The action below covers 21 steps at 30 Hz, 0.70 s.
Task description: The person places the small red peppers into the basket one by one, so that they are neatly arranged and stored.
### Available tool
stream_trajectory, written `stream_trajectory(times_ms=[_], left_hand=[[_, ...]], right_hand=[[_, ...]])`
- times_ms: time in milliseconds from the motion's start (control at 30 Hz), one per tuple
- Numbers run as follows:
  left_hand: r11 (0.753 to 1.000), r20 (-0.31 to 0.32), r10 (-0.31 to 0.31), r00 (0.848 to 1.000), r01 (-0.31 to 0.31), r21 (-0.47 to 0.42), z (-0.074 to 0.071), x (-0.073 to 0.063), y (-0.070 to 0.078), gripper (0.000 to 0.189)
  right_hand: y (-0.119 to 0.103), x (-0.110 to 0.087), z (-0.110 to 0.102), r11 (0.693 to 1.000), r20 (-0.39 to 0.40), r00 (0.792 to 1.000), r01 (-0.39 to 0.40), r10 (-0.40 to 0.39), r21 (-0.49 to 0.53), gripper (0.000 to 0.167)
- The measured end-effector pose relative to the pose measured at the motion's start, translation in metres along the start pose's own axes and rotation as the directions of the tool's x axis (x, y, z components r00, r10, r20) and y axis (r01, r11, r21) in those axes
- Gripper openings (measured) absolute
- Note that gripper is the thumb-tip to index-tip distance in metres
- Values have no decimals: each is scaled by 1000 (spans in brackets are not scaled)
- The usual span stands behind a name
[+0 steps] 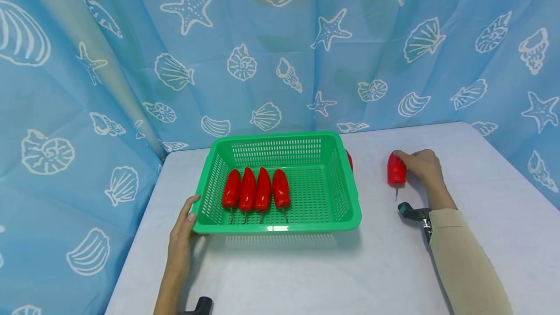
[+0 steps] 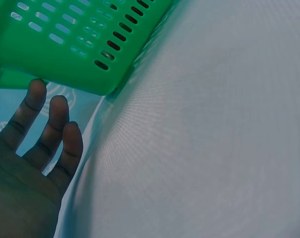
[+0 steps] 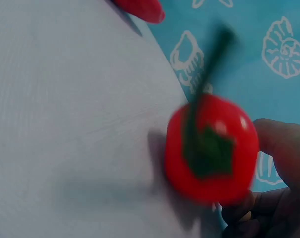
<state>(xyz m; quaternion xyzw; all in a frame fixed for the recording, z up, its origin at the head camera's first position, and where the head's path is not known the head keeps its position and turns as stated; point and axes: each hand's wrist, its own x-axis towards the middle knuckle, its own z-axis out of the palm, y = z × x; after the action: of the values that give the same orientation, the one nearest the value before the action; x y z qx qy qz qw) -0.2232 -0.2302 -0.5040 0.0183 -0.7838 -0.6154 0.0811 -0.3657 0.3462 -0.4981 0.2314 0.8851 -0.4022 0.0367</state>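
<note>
A green slotted plastic basket (image 1: 345,225) stands on the table, with several red chili peppers (image 1: 247,191) lying side by side in its left half, stems toward me. At the basket's left end is my left hand (image 1: 179,237), fingertips against the rim. In the left wrist view, three fingers (image 2: 58,116) reach loosely extended beside the basket wall (image 2: 45,54). My right hand (image 1: 422,166) pinches another red chili pepper (image 1: 396,171) over the right side of the table. Its green stem points toward the camera in the right wrist view, past the thumb (image 3: 283,144).
One more red pepper (image 1: 349,160) shows just past the basket's right wall, mostly hidden by it. A white cloth covers the table (image 1: 280,281). Behind and to the left hangs a blue curtain (image 1: 280,38) printed with shells and starfish.
</note>
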Motion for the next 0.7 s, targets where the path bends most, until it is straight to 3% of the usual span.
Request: stream_trajectory(times_ms=[467,700], left_hand=[[1000,0,7,1000,-7,-15,-6,0,1,46],[1000,13,2,1000,-2,-14,-1,-2,-1,45]], right_hand=[[-12,-10,-5,998,56,998,-26,23,63,88],[-9,-20,-8,992,43,999,-27,22,122,98]])
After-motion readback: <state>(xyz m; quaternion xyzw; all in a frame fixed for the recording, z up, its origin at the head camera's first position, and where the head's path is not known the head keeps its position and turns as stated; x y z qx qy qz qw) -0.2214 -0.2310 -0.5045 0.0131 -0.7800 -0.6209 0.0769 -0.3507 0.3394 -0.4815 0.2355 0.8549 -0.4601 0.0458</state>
